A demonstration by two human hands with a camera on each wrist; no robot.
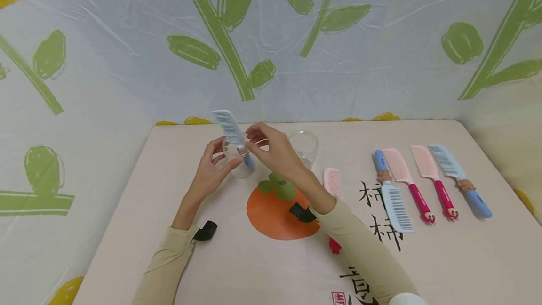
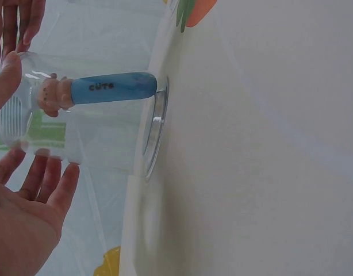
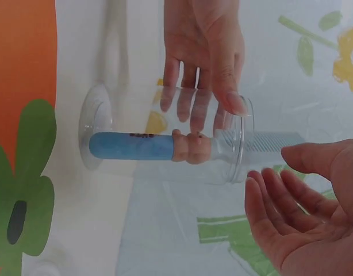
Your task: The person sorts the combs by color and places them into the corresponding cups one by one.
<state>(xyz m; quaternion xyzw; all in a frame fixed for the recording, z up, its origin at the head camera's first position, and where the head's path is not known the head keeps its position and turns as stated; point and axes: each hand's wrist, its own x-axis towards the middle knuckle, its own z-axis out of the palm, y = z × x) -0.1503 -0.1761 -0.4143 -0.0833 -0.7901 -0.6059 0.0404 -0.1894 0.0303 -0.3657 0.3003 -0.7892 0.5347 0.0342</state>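
A clear glass cup (image 1: 230, 152) stands upright on the table, and my left hand (image 1: 213, 168) holds it with thumb and fingers on opposite sides. Inside leans a light blue comb (image 1: 228, 126), its blue handle (image 3: 130, 146) down near the cup's base and its teeth above the rim. A small brown bear figure (image 3: 191, 147) sits where handle and teeth meet. My right hand (image 1: 277, 152) hovers beside the rim; its thumb is close to the comb's toothed part, and its fingers are loosely bent with nothing gripped between them.
A second clear glass (image 1: 313, 147) stands behind my right wrist. One pink comb (image 1: 332, 178) lies partly under my right forearm. At the right lie two pink combs (image 1: 398, 166) and two blue combs (image 1: 398, 206). The table (image 1: 144, 229) meets a leaf-patterned curtain (image 1: 127, 60) at the back.
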